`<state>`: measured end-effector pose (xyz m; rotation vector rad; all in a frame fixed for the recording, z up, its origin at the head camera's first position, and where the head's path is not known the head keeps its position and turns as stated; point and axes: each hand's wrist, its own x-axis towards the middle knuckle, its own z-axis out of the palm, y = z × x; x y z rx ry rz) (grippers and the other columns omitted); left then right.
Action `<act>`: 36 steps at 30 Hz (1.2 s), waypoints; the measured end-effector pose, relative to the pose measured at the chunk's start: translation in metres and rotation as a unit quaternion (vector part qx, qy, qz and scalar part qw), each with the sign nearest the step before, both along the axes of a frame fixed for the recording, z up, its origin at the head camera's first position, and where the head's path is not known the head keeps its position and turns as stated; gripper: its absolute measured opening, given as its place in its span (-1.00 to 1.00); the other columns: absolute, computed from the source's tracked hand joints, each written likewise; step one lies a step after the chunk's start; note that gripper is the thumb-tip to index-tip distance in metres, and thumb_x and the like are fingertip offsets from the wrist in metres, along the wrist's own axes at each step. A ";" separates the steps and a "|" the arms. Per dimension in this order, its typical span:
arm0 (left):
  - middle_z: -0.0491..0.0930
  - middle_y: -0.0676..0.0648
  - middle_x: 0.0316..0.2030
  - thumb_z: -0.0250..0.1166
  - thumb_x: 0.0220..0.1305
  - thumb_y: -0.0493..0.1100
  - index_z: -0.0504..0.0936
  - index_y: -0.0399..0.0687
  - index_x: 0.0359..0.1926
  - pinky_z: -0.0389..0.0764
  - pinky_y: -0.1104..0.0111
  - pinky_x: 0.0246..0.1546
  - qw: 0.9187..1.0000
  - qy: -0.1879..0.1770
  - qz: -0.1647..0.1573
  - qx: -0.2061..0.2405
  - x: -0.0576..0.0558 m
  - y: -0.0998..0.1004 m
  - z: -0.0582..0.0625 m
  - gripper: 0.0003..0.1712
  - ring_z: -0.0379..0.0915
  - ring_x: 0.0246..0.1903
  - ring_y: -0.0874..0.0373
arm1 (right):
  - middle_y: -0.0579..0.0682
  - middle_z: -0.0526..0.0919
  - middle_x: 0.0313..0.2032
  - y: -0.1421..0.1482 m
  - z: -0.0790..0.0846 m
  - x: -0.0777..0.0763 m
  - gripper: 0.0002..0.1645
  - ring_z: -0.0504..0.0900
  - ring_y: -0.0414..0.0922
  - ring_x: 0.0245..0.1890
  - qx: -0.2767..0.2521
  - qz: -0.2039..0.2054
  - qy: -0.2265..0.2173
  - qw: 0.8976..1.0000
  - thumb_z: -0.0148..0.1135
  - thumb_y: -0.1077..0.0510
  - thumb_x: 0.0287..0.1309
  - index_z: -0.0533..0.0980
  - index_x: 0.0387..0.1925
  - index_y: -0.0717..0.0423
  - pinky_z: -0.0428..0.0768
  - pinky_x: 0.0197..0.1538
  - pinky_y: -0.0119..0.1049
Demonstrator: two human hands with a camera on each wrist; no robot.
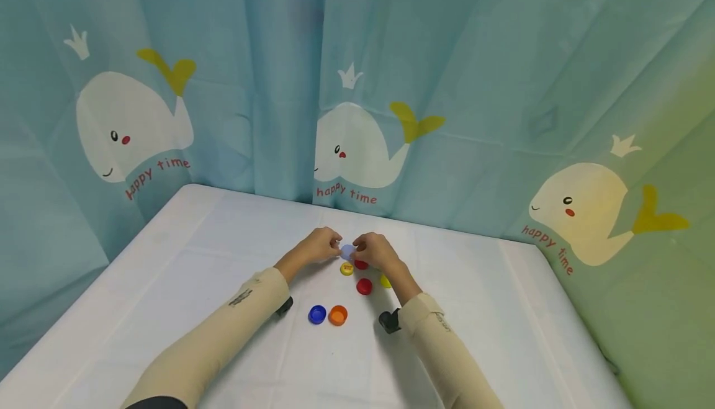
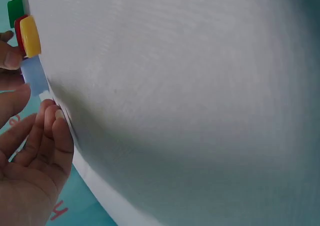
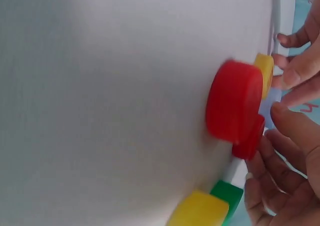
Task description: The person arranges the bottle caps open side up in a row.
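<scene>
The table's (image 1: 223,241) far edge runs along the curtain (image 1: 285,86); its surface extends widely left and right of both hands. The pale cap (image 1: 347,252) lies between the hands, beside the yellow cap (image 1: 347,269). Left hand (image 1: 319,246): fingers loosely bent, thumb apart, at the pale cap; contact cannot be told. Right hand (image 1: 375,251): fingers bent at the pale cap; pinch cannot be confirmed.

Head view high, wrist views low and close
The former faces forward-down; the latter share a round, pale-blue plastic cap (image 2: 35,75).
</scene>
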<state>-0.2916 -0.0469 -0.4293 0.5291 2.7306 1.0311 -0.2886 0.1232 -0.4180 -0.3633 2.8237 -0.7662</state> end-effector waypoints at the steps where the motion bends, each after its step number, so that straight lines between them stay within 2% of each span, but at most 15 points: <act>1: 0.54 -0.02 -0.43 0.32 0.18 -0.27 0.54 -0.39 0.05 0.49 0.36 -0.27 1.000 -0.002 -0.003 -0.006 0.000 0.001 0.001 -0.58 0.39 -0.41 0.17 | 0.04 0.65 -0.27 -0.001 0.000 0.000 -0.64 0.55 -0.11 -0.32 0.003 -0.001 -0.002 1.000 0.38 0.15 0.06 0.60 -0.10 0.23 0.57 -0.16 -0.30; 4: 0.52 -0.04 -0.43 0.31 0.19 -0.27 0.56 -0.39 0.03 0.47 0.35 -0.28 1.000 -0.008 -0.006 -0.018 0.000 0.003 0.002 -0.60 0.38 -0.41 0.15 | 0.03 0.65 -0.29 -0.004 -0.002 0.001 -0.63 0.54 -0.12 -0.36 0.006 -0.006 -0.004 1.000 0.40 0.15 0.04 0.60 -0.11 0.25 0.56 -0.20 -0.33; 7: 0.59 -0.07 -0.36 0.32 0.18 -0.27 0.60 -0.38 -0.04 0.51 0.33 -0.22 1.000 -0.005 -0.005 -0.027 0.001 0.004 0.003 -0.66 0.45 -0.35 0.13 | 0.05 0.65 -0.30 -0.005 -0.003 0.001 -0.63 0.54 -0.12 -0.38 0.001 -0.009 -0.004 1.000 0.40 0.16 0.03 0.60 -0.11 0.26 0.57 -0.23 -0.33; 11: 0.63 -0.14 -0.22 0.29 0.20 -0.28 0.62 -0.35 -0.06 0.53 0.28 -0.12 1.000 -0.015 -0.008 -0.020 0.000 0.006 0.005 -0.70 0.50 -0.26 0.09 | 0.05 0.64 -0.29 -0.004 -0.003 0.000 -0.63 0.53 -0.11 -0.38 0.000 -0.012 -0.004 1.000 0.40 0.14 0.04 0.60 -0.12 0.26 0.57 -0.23 -0.33; 14: 0.62 -0.14 -0.19 0.25 0.24 -0.26 0.62 -0.31 -0.03 0.54 0.28 -0.13 0.999 -0.034 -0.005 -0.007 -0.002 0.005 0.003 -0.70 0.49 -0.27 0.09 | 0.03 0.64 -0.29 -0.002 -0.005 -0.001 -0.62 0.52 -0.12 -0.38 0.000 -0.004 -0.003 1.000 0.40 0.12 0.04 0.61 -0.12 0.25 0.56 -0.22 -0.35; 20: 0.60 -0.11 -0.23 0.24 0.27 -0.19 0.63 -0.25 -0.01 0.55 0.31 -0.25 0.999 -0.045 0.007 0.014 -0.002 0.001 0.001 -0.69 0.47 -0.35 0.13 | 0.02 0.63 -0.28 0.001 -0.007 -0.001 -0.63 0.52 -0.14 -0.37 -0.007 0.019 0.018 1.000 0.37 0.12 0.07 0.61 -0.11 0.26 0.56 -0.21 -0.37; 23: 0.60 -0.09 -0.28 0.23 0.28 -0.18 0.60 -0.26 0.03 0.54 0.36 -0.37 0.998 -0.046 0.014 0.028 0.003 0.001 0.004 -0.65 0.47 -0.43 0.15 | 0.02 0.64 -0.27 0.002 -0.007 0.001 -0.63 0.54 -0.15 -0.36 -0.010 0.022 0.031 0.999 0.35 0.12 0.09 0.60 -0.10 0.25 0.57 -0.23 -0.39; 26: 0.62 -0.12 -0.31 0.23 0.27 -0.18 0.58 -0.29 0.05 0.53 0.39 -0.47 0.997 -0.039 0.029 0.062 0.009 0.004 0.011 -0.63 0.52 -0.49 0.14 | 0.02 0.64 -0.26 0.003 -0.003 0.004 -0.64 0.57 -0.15 -0.34 -0.020 0.027 0.054 0.998 0.34 0.12 0.11 0.59 -0.09 0.25 0.58 -0.23 -0.39; 29: 0.64 -0.15 -0.28 0.26 0.25 -0.19 0.60 -0.31 0.01 0.55 0.39 -0.47 0.992 -0.017 0.056 0.112 0.014 0.007 0.018 -0.65 0.58 -0.48 0.08 | 0.03 0.66 -0.26 0.004 0.004 0.007 -0.67 0.61 -0.12 -0.31 -0.041 0.036 0.083 0.995 0.33 0.15 0.12 0.58 -0.11 0.26 0.59 -0.24 -0.37; 31: 0.65 -0.16 -0.29 0.28 0.23 -0.20 0.61 -0.30 -0.02 0.58 0.38 -0.46 0.986 -0.007 0.081 0.149 0.016 0.008 0.021 -0.67 0.61 -0.45 0.03 | 0.03 0.66 -0.25 0.003 0.008 0.009 -0.66 0.63 -0.11 -0.29 -0.053 0.039 0.096 0.993 0.32 0.15 0.13 0.56 -0.09 0.26 0.60 -0.24 -0.38; 36: 0.68 -0.14 -0.34 0.33 0.20 -0.17 0.64 -0.23 -0.05 0.60 0.37 -0.43 0.970 -0.005 0.127 0.208 0.022 0.007 0.026 -0.68 0.64 -0.39 -0.02 | 0.02 0.67 -0.26 0.005 0.017 0.016 -0.59 0.64 -0.10 -0.26 -0.095 0.035 0.101 0.990 0.32 0.10 0.14 0.50 -0.03 0.23 0.61 -0.23 -0.35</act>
